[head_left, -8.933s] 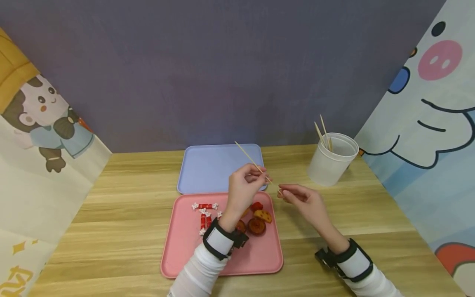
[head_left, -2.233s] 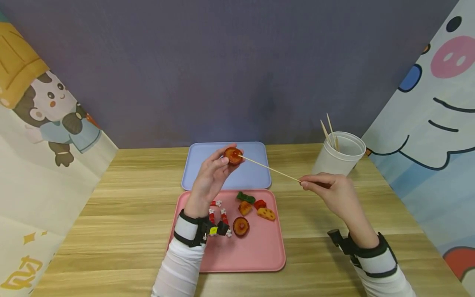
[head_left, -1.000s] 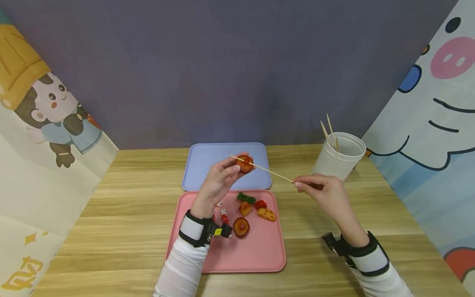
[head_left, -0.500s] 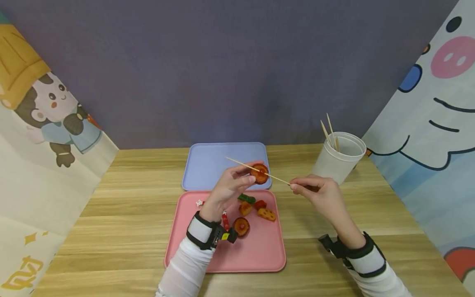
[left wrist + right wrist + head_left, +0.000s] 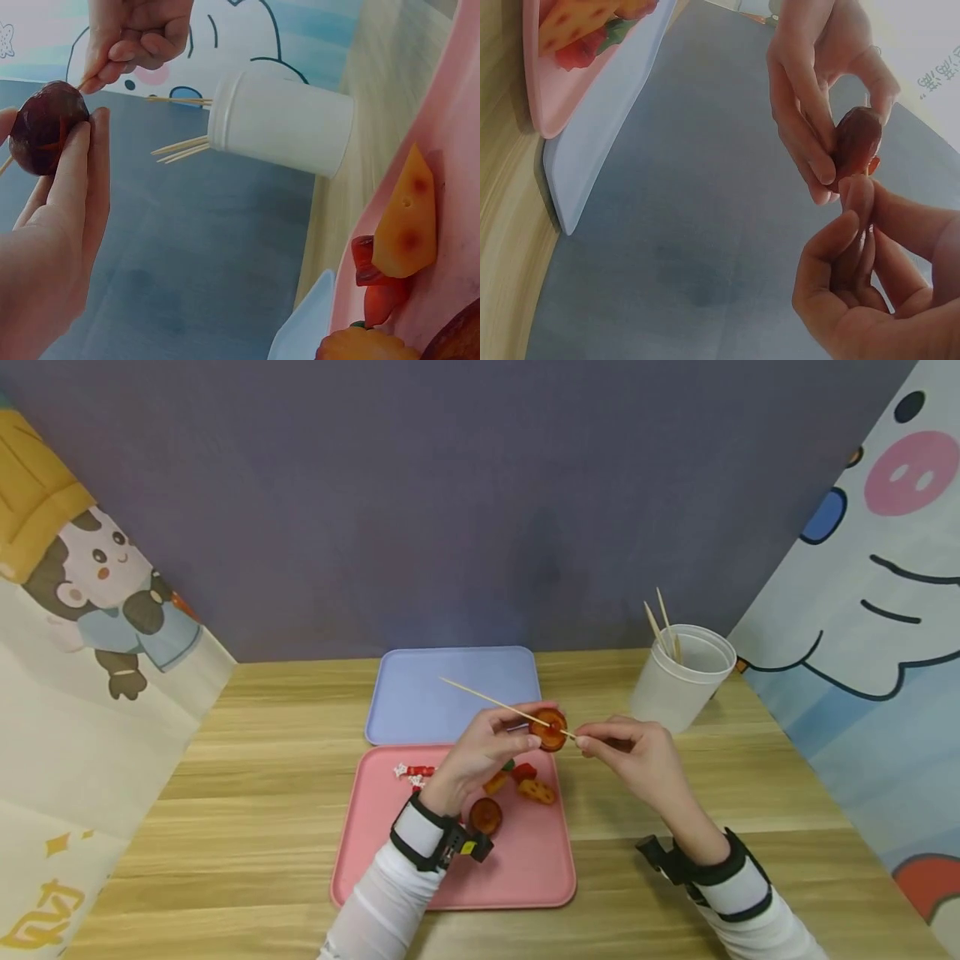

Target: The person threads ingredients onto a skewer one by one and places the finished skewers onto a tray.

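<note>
With our left hand we are grasping a round brown piece, thumb on one side and fingers on the other, and we are keeping it raised above the table, near the far right corner of the pink tray. A thin wooden skewer is running through its middle, with the longer part pointing leftward over the space beyond the pink tray. With our right hand, off the pink tray's far right corner, we are pinching the skewer's short end between thumb and forefinger, right beside the piece; the other fingers are curling inward. In the left wrist view, lighter lines are showing on the piece's dark, rounded side.

Inside the pink tray, a second round brown piece is lying around the middle. Toward the far right corner, a spotted yellow piece, a red piece, an orange piece and a green piece are sitting close together. Red-and-white pieces are lying in its far left part, partly hidden by our left arm. Directly beyond the pink tray a blue tray is resting, and beyond its right side a white tub is standing, holding more sticks.
</note>
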{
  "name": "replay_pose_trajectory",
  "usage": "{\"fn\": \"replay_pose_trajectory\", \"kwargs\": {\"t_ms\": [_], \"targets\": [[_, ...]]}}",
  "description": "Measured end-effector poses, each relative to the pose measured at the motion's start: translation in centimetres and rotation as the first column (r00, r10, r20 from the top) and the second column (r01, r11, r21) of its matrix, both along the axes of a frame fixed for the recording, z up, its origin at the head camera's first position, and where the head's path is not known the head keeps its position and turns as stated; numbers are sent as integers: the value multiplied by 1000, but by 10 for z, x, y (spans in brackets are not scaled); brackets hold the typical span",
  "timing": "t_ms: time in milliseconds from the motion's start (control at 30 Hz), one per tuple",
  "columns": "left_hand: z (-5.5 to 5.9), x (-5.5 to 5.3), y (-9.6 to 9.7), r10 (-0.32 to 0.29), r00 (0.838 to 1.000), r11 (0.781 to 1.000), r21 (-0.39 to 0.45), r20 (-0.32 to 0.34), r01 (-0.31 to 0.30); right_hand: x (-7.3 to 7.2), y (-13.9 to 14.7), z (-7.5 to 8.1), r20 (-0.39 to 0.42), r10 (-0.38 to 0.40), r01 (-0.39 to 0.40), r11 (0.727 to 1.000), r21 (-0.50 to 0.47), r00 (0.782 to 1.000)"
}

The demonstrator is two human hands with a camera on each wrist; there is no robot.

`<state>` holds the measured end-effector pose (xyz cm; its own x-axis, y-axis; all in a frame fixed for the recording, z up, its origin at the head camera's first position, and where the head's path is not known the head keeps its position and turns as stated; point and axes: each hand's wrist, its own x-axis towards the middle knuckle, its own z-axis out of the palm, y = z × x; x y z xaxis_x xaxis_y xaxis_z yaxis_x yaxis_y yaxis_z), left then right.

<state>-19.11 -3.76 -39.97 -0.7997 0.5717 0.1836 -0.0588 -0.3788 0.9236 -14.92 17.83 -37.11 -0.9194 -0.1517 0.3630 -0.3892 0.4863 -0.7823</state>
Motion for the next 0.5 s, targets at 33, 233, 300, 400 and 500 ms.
{"fn": "replay_pose_trajectory", "kwargs": {"t_ms": [33,233,300,400,500], "targets": [[0,0,0,-5,1000,1000,2,1,5,0,0,0,4,1,-1,1000,-4,1000],[-1,0,2,-8,1000,1000,0,-1,8,1,-2,0,4,4,-4,1000,-24,1000],[-2,0,2,-12,1000,1000,-3,-2,12,2,-2,0,1,4,-4,1000,-29,1000],[-2,0,2,-25,1000,1000,0,-7,25,2,-1,0,-2,1,-1,1000,-22,1000],[-3,-1,0,-43,999,999,11,-13,43,2,-1,0,1,2,-2,1000,-16,1000]]}}
